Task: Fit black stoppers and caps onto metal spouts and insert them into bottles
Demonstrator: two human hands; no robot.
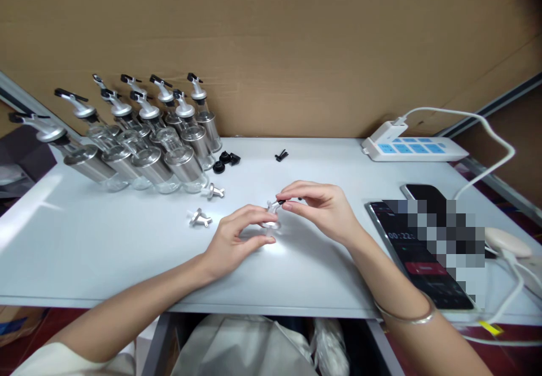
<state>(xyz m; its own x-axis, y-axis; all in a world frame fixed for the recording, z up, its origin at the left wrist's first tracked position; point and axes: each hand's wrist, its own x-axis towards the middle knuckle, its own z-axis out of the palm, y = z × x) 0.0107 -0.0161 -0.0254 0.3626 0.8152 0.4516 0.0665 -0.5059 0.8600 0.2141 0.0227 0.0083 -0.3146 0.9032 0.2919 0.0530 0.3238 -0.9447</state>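
My left hand (239, 237) pinches a small silver pourer spout (271, 218) just above the white table (127, 252). My right hand (324, 206) is closed in a pinch on a thin black lever piece (282, 201) at the top of that spout. Two loose silver spouts (200, 217) (215, 192) lie on the table to the left of my hands. Small black caps (225, 159) and a black clip (281, 155) lie further back.
Several glass bottles with steel sleeves and pourer tops (161, 139) stand at the back left. A white power strip (412, 148) with its cable sits at the back right. Two phones (417, 252) lie at the right, near a beige mouse (506, 241). A cardboard wall (271, 43) stands behind.
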